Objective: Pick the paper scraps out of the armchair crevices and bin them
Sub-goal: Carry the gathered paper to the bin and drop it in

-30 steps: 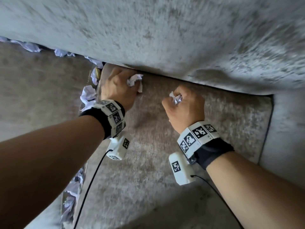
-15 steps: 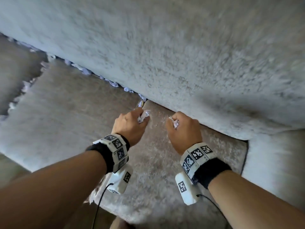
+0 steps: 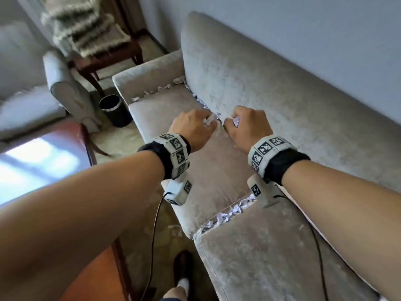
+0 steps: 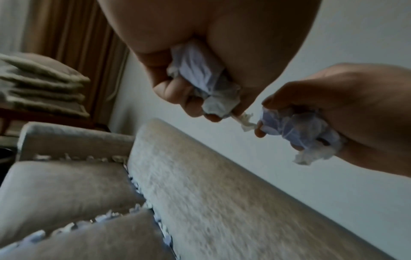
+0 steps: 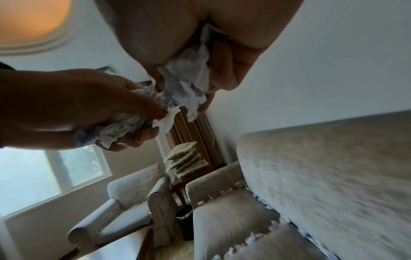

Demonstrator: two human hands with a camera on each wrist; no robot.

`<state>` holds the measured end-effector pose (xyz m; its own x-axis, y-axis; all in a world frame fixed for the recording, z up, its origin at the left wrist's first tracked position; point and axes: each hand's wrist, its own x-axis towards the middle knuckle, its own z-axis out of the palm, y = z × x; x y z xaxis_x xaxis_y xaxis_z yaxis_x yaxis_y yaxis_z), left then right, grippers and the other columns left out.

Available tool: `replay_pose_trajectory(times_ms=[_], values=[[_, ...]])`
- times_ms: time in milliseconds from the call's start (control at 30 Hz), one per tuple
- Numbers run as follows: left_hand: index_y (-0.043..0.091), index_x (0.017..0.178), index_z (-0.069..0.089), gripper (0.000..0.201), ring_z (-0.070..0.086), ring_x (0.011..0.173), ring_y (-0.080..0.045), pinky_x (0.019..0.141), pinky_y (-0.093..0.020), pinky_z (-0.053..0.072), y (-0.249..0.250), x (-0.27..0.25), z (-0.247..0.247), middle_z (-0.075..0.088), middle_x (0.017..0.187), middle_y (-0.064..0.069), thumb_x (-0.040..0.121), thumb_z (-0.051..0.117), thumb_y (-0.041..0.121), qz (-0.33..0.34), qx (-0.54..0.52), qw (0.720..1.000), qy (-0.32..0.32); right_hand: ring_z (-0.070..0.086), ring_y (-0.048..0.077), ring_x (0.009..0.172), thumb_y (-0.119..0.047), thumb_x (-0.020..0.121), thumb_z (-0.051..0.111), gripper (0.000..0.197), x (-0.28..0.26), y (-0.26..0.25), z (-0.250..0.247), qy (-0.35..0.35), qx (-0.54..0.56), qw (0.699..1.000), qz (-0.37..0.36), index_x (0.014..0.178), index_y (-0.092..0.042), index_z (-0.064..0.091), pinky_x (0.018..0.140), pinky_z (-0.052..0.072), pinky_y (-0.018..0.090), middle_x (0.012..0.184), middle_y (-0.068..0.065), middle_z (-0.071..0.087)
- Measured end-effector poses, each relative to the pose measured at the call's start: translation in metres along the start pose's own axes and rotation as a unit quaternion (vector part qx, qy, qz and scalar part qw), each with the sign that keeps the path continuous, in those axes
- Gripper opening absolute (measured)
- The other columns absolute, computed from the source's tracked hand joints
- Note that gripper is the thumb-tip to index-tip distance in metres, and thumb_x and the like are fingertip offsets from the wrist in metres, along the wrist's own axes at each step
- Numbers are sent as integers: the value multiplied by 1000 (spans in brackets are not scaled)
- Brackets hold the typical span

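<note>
Both hands hover close together above the grey sofa seat (image 3: 173, 118), each holding crumpled white paper. My left hand (image 3: 195, 127) grips a wad of scraps (image 4: 200, 79), and a strip pokes out past its fingers (image 3: 209, 121). My right hand (image 3: 245, 124) grips another wad (image 5: 189, 82), also visible as a tuft (image 3: 236, 121). More scraps line the crevice between the two seat cushions (image 3: 227, 213), along the backrest (image 3: 200, 103) and beside the far armrest (image 3: 158, 90). A dark round bin (image 3: 115, 110) stands on the floor beyond that armrest.
A reddish wooden table (image 3: 43, 159) lies at the left, close to the sofa front. A second grey armchair (image 3: 65, 83) and a wooden chair with stacked cushions (image 3: 86, 29) stand behind the bin. A few scraps lie on the floor (image 3: 173, 230) near my foot (image 3: 182, 270).
Both hands have lifted away from the back crevice, still gripping their scraps. The view has pulled back and up, so the whole sofa, the bin and the floor now show.
</note>
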<state>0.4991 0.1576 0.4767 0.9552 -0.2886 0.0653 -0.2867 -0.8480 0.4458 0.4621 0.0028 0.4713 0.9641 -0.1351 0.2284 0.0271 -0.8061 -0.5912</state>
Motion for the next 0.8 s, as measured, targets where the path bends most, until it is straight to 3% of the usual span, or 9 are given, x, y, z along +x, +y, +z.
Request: replay_pose_trajectory(times_ms=[133, 233, 333, 433, 633, 733, 800], values=[[22, 64, 46, 35, 55, 77, -29, 66, -34, 44, -49, -5, -75, 52, 69, 0, 92, 54, 41, -37, 13, 998, 48, 60, 37, 76, -33, 85, 61, 23, 38, -91, 17, -20, 1, 996, -89, 83, -10, 62, 63, 42, 29, 81, 20, 66], [16, 72, 54, 32, 51, 76, -25, 65, -30, 36, -97, -10, -123, 51, 71, 0, 95, 54, 38, -71, 36, 994, 68, 60, 36, 81, -31, 84, 61, 23, 62, -156, 39, -50, -2, 988, -145, 86, -8, 64, 67, 43, 30, 84, 19, 67], [23, 76, 57, 27, 56, 79, -28, 69, -32, 43, -160, -5, -164, 59, 83, -4, 93, 50, 42, -103, 61, 989, 81, 59, 34, 73, -29, 84, 58, 22, 91, -214, 68, -73, -19, 979, -189, 82, -7, 63, 63, 45, 30, 75, 15, 64], [27, 64, 46, 33, 57, 75, -29, 65, -31, 39, -224, 10, -202, 58, 79, -3, 92, 48, 43, -134, 68, 985, 86, 56, 30, 71, -30, 85, 56, 21, 129, -264, 109, -101, -35, 971, -212, 76, -11, 58, 61, 38, 27, 73, 12, 62], [26, 64, 51, 33, 59, 75, -27, 67, -32, 47, -329, 57, -274, 57, 75, 1, 91, 50, 45, -154, 71, 983, 72, 51, 25, 68, -27, 86, 54, 26, 207, -358, 172, -114, -76, 960, -243, 75, -4, 60, 60, 33, 25, 69, 9, 58], [25, 66, 52, 32, 61, 76, -26, 70, -35, 52, -371, 88, -306, 60, 77, 0, 90, 49, 45, -159, 69, 981, 86, 48, 22, 60, -26, 85, 53, 25, 247, -396, 195, -140, -90, 958, -234, 62, -15, 50, 51, 30, 23, 60, 1, 50], [26, 66, 52, 31, 62, 75, -26, 72, -37, 55, -397, 107, -321, 60, 77, 0, 89, 48, 45, -167, 58, 980, 93, 49, 23, 60, -27, 85, 52, 25, 274, -416, 211, -151, -84, 958, -228, 63, -16, 46, 51, 31, 22, 59, 0, 47]])
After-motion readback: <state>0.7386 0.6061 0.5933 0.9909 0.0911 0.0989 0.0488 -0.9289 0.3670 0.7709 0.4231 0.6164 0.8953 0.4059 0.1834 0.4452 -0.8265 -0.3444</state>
